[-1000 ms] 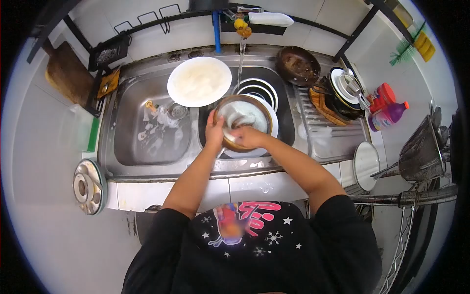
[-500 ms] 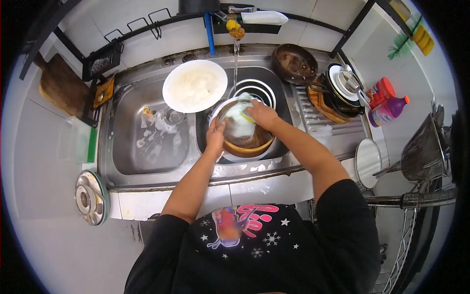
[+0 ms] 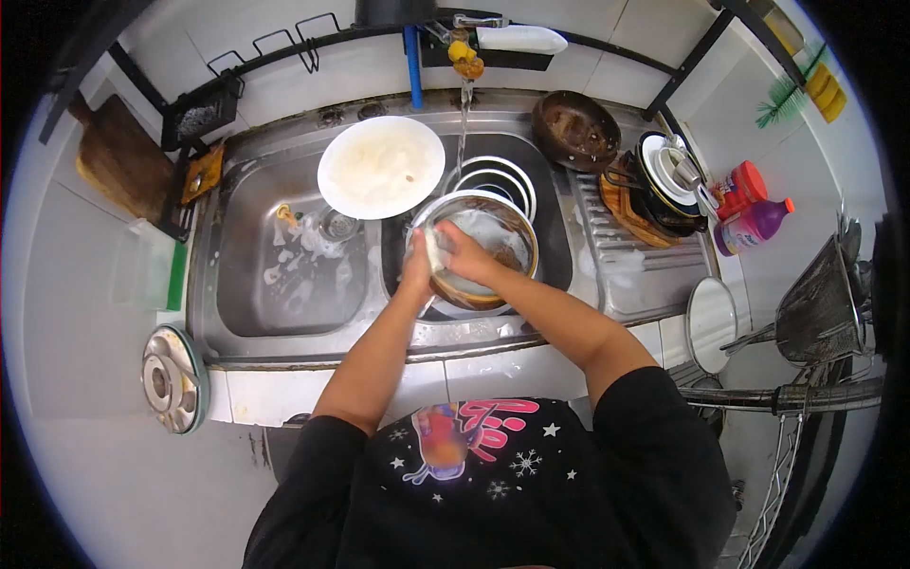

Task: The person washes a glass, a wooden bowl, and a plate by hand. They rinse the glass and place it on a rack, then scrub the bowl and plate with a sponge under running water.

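A brown bowl [image 3: 512,254] with a tan rim is tilted over the right sink basin, white suds coating its inside. My left hand [image 3: 417,264] is closed on its left rim. Inside the bowl, my right hand [image 3: 466,254] presses a foamy sponge [image 3: 436,248] against the left wall, near my left fingers. The sponge is mostly covered by suds and fingers. White-rimmed dishes [image 3: 517,173] sit behind and beneath the bowl. Water [image 3: 464,123] runs from the faucet [image 3: 464,59] just behind them.
A large white plate [image 3: 381,169] with suds rests across the divider between the basins. Food scraps and foam lie in the left basin [image 3: 251,299]. A brown pan [image 3: 575,131] and stacked dishes [image 3: 664,175] stand on the right drainboard, beside a purple bottle [image 3: 754,226].
My right hand has moved left and slightly down with the sponge, from the bowl's middle to its left wall. More of the sudsy inside shows. My left hand keeps its hold.
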Demonstrator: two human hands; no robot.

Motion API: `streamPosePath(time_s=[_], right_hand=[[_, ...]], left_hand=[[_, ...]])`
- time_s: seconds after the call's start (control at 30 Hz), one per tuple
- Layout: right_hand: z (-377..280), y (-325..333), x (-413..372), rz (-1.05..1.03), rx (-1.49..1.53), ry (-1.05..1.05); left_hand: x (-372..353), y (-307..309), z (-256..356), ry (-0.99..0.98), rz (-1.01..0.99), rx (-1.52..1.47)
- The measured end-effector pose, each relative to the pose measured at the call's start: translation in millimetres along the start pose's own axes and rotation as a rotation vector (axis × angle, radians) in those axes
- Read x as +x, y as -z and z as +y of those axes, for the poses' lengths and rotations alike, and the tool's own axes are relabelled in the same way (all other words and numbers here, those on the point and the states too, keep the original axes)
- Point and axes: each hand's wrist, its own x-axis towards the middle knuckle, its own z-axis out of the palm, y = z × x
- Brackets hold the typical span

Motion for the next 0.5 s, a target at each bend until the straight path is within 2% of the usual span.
streamPosePath(time_s=[0.07, 0.17, 0.2, 0.3, 0.33, 0.43, 0.47, 0.5], right_hand=[[5, -5, 0, 0.155, -0.079, 0.120], [17, -7, 27, 0.616, -0.235, -0.050], [10, -7, 30, 0.683, -0.236, -0.087], [-1, -17, 26, 0.559, -0.210, -0.133], [-13, -12, 15, 0.454, -0.155, -0.123], [-8, 0, -5, -0.017, -0.103, -0.056], [-7, 10, -11, -0.212, -0.098, -0.144], [-11, 19, -19, -0.317, -0.254, -0.128]], left_hand=[[-5, -3, 4, -0.030, -0.017, 0.066], [-3, 0, -1, -0.146, -0.123, 0.218], [-2, -2, 0, -0.244, -0.154, 0.217], [-5, -1, 1, -0.202, -0.081, 0.126], [-4, -2, 1, -0.220, -0.053, 0.145], [4, 0, -4, -0.277, -0.030, 0.186], [8, 1, -5, -0.341, 0.028, 0.204], [12, 4, -7, -0.400, 0.041, 0.272]])
